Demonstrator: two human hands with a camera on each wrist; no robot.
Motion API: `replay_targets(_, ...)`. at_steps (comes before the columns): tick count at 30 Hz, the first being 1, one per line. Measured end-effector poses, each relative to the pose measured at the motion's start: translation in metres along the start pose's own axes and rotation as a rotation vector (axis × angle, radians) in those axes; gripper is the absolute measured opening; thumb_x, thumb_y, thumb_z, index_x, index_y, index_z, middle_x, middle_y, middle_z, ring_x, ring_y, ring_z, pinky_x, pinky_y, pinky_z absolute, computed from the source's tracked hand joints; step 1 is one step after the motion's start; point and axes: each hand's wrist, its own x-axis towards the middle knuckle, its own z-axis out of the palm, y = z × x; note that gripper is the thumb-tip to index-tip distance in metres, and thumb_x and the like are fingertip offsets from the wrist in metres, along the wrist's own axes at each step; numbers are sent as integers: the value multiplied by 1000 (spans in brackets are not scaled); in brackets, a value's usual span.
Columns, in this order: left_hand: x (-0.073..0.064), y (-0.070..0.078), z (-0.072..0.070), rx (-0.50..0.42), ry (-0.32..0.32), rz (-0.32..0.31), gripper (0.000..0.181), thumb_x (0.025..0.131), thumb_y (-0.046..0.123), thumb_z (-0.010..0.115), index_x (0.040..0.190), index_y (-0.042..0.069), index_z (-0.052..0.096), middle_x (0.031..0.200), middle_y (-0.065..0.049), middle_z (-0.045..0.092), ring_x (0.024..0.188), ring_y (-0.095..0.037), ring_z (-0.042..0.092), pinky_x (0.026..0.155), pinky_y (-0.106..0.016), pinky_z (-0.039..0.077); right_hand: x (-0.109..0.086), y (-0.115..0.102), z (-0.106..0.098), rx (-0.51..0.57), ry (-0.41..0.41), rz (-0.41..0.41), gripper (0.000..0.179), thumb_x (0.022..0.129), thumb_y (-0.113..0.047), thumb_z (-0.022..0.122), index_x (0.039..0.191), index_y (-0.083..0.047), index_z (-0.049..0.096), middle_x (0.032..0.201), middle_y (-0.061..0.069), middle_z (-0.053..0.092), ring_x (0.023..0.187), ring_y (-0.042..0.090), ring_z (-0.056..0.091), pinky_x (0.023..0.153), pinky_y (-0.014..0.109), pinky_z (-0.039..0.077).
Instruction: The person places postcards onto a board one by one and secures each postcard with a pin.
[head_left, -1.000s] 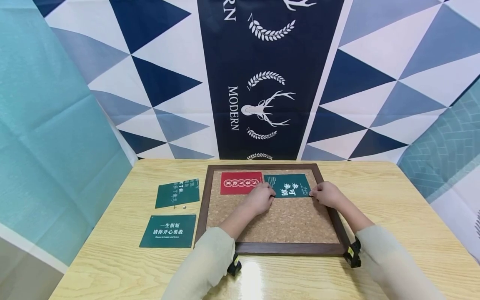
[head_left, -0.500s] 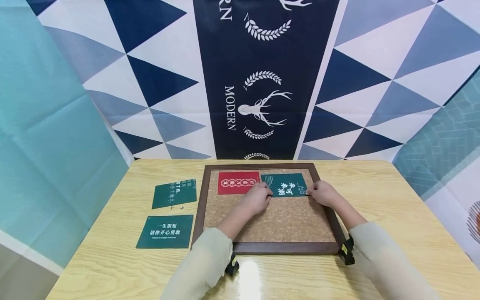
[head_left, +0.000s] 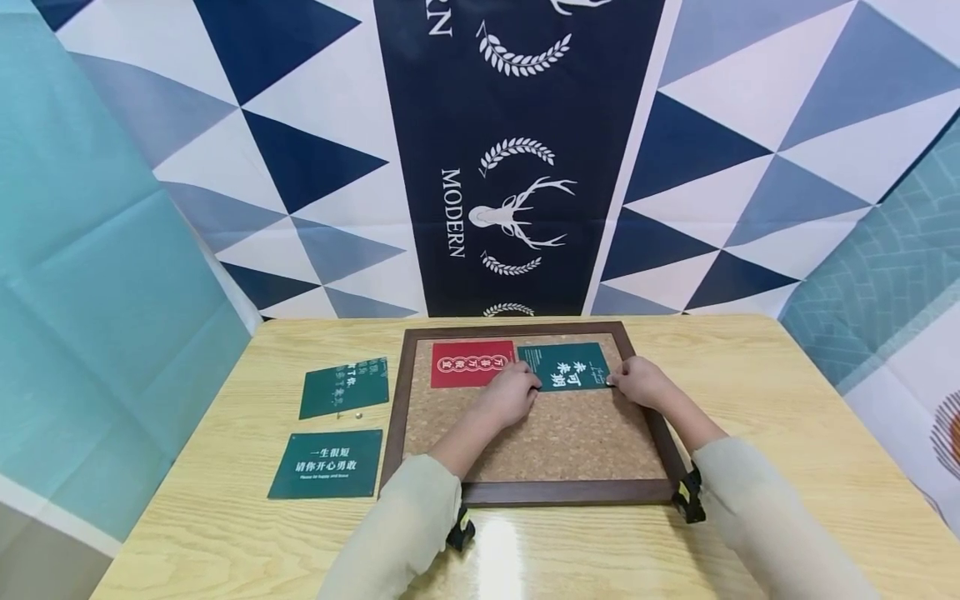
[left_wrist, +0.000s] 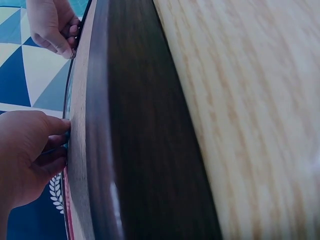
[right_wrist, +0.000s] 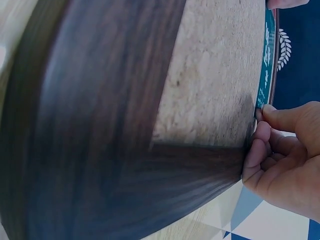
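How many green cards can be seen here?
3: one green card on the corkboard, a farther card and a nearer card on the table, left of the board.

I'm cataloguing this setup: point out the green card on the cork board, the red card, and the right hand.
Green card (head_left: 566,367), head view: its printed middle.
Red card (head_left: 470,364), head view: its printed middle.
Right hand (head_left: 641,382), head view: its back.

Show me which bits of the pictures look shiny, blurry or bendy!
Head view: white glare on the table; left wrist view: the dark frame and wood grain look soft and blurry; right wrist view: the frame looks curved, its nearest part blurry, and a shadow darkens the cork beside the right hand.
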Motion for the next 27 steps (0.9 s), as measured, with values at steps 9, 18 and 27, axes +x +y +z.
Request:
replay_targets(9,0,-1,2,-20,-1,-26,23,94,19,55,112,13,69,105,-3,60,99,-15,55,89,-25,48,0,-4,1,-6,11,-10,40,97,-14,46,58,-12,41,52,-3,36,48,12,39,49,26,35)
replay_targets(18,0,-1,0,-18,-19,-41,24,94,20,56,113,14,69,108,-3,60,101,-15,54,91,-25,48,0,-4,1,-2,20,-21,42,96,-13,45,55,-13,41,50,-3,35,47,11,38,47,25,34)
replay_targets(27,1,0,0,-16,-11,-18,24,94,19,56,113,13,69,107,-4,60,101,-15,55,91,-25,48,-3,3,-1,84,21,-8,41,97,-14,47,57,-12,39,51,-4,39,49,10,39,49,24,34)
